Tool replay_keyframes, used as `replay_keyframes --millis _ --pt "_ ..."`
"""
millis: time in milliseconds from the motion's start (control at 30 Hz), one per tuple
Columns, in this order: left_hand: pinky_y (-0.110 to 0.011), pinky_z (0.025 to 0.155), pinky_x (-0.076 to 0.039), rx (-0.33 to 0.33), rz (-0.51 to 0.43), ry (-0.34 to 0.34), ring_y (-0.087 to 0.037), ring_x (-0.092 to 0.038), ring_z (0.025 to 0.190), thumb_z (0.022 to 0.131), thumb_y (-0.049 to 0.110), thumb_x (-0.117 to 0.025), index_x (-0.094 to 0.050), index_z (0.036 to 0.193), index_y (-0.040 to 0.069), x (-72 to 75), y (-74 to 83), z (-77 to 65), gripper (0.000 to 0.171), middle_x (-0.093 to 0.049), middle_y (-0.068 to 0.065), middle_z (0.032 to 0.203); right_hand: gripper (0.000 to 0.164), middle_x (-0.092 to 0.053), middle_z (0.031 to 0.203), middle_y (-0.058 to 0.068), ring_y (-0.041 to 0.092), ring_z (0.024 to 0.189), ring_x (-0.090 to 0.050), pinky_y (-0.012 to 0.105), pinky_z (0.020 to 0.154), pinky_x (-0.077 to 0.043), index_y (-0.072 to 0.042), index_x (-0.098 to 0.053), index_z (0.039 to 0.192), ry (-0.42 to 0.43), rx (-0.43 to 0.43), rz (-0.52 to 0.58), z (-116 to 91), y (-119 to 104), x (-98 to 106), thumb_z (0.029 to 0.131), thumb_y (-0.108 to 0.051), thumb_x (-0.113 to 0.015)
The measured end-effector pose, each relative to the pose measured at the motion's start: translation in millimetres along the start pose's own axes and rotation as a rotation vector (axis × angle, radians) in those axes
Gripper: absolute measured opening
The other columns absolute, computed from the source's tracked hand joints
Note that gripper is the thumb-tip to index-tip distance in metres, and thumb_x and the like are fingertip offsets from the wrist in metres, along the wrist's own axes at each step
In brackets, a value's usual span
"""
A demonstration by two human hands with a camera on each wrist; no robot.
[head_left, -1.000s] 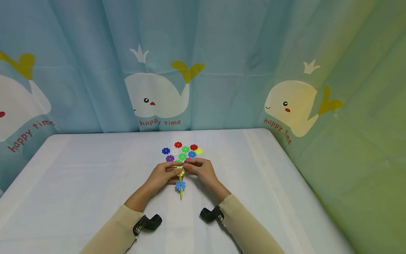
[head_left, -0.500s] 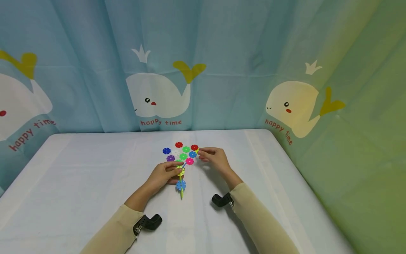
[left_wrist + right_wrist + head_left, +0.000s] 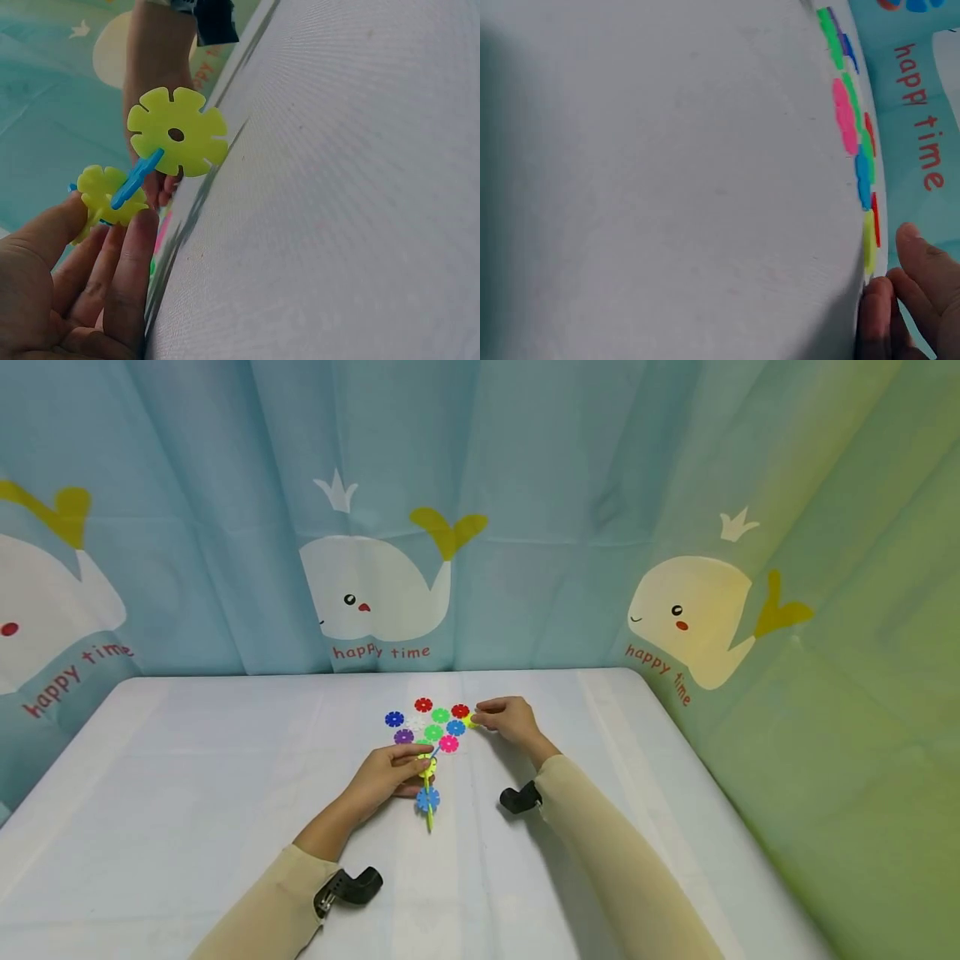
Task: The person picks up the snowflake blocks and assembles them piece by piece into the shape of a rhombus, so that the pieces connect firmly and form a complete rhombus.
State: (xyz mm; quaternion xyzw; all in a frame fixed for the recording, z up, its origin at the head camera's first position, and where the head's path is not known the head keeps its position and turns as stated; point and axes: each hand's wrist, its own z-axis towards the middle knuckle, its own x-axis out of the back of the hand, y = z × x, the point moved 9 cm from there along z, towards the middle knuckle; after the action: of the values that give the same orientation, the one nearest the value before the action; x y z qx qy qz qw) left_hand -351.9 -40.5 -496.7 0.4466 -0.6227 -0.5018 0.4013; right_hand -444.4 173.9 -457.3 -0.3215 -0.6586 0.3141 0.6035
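Note:
In the head view my left hand [image 3: 386, 771] pinches a chain of interlocked flower-shaped plastic discs between thumb and fingers, at its far part. The chain mixes yellow-green and blue discs, with a blue disc [image 3: 428, 799] near its lower end. Seen from the left wrist, a large yellow-green disc [image 3: 199, 150] sticks out beyond the fingers, joined by a blue disc [image 3: 137, 178] seen edge-on to another yellow-green one by the fingertips. My right hand [image 3: 512, 720] reaches to a loose yellow disc [image 3: 468, 722]; in the right wrist view its thumb and fingers stand apart beside that disc's edge.
Loose discs lie flat on the white tabletop [image 3: 225, 793] beyond the left hand: red [image 3: 423, 704], dark blue [image 3: 394, 719], purple [image 3: 403, 737], pink [image 3: 448, 743], light blue [image 3: 455, 727], and several green and white ones. A curtain with whale prints [image 3: 375, 585] hangs behind.
My right hand has left the chain by the left hand and moved right and away to the yellow disc at the pile's edge. The left hand keeps its grip on the chain, nearly still.

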Motion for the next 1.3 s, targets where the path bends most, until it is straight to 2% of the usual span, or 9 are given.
replay_keyframes --millis 100,233,333,567,867,1033,1300 --pt "-0.032 0.074 -0.06 -0.005 -0.001 -0.01 -0.016 -0.071 0.089 0.096 0.019 -0.065 -0.064 0.13 0.011 -1.1 1.7 -0.3 0.035 -0.07 -0.012 0.117 0.035 -0.074 0.109 0.009 0.016 0.085 -0.065 0.024 0.069 -0.051 -0.007 -0.075 0.112 0.022 0.011 -0.052 2 -1 -2 0.083 -0.026 -0.081" --pt "-0.032 0.074 -0.06 -0.002 -0.001 -0.005 -0.016 -0.071 0.088 0.096 0.019 -0.065 -0.065 0.13 0.01 -0.9 3.1 -0.2 0.035 -0.071 -0.011 0.115 0.035 -0.074 0.108 0.008 0.02 0.097 -0.062 0.029 0.081 -0.052 -0.007 -0.076 0.109 0.048 0.017 -0.085 3 -2 -4 0.08 -0.025 -0.083" --pt "-0.031 0.074 -0.06 0.002 0.003 0.004 -0.015 -0.07 0.088 0.096 0.018 -0.064 -0.065 0.129 0.01 0.0 3.2 0.1 0.034 -0.07 -0.01 0.113 0.033 -0.074 0.104 0.007 0.02 0.1 -0.06 0.033 0.087 -0.051 -0.007 -0.077 0.108 0.056 0.015 -0.087 3 -2 -5 0.08 -0.023 -0.084" --pt "-0.027 0.073 -0.059 -0.017 0.02 0.0 -0.011 -0.066 0.088 0.097 0.019 -0.064 -0.063 0.131 0.007 0.4 5.3 0.3 0.036 -0.066 -0.013 0.117 0.027 -0.069 0.098 0.008 0.021 0.091 -0.056 0.027 0.079 -0.05 -0.006 -0.076 0.105 0.064 0.021 -0.068 3 -1 -5 0.082 -0.019 -0.082" --pt "-0.025 0.071 -0.059 -0.01 0.008 0.006 -0.01 -0.064 0.086 0.096 0.017 -0.064 -0.063 0.131 0.006 1.4 4.3 0.5 0.036 -0.066 -0.012 0.114 0.025 -0.066 0.086 0.007 0.016 0.078 -0.056 0.022 0.067 -0.044 -0.003 -0.072 0.099 0.121 0.127 -0.041 -7 -5 -4 0.079 -0.012 -0.083" --pt "-0.025 0.071 -0.059 -0.007 0.003 0.003 -0.01 -0.064 0.085 0.096 0.019 -0.065 -0.063 0.131 0.006 1.6 2.8 0.4 0.038 -0.065 -0.011 0.112 0.023 -0.066 0.087 0.008 0.017 0.08 -0.057 0.024 0.07 -0.047 -0.002 -0.072 0.1 0.15 0.16 -0.029 -14 -7 -5 0.08 -0.009 -0.081" --pt "-0.027 0.073 -0.059 -0.013 0.013 0.001 -0.011 -0.063 0.09 0.096 0.019 -0.065 -0.064 0.13 0.007 0.3 2.5 0.6 0.036 -0.064 -0.012 0.12 0.021 -0.067 0.091 0.01 0.021 0.086 -0.06 0.027 0.075 -0.05 -0.004 -0.072 0.105 0.186 0.176 0.001 -26 -3 -3 0.085 -0.006 -0.076"
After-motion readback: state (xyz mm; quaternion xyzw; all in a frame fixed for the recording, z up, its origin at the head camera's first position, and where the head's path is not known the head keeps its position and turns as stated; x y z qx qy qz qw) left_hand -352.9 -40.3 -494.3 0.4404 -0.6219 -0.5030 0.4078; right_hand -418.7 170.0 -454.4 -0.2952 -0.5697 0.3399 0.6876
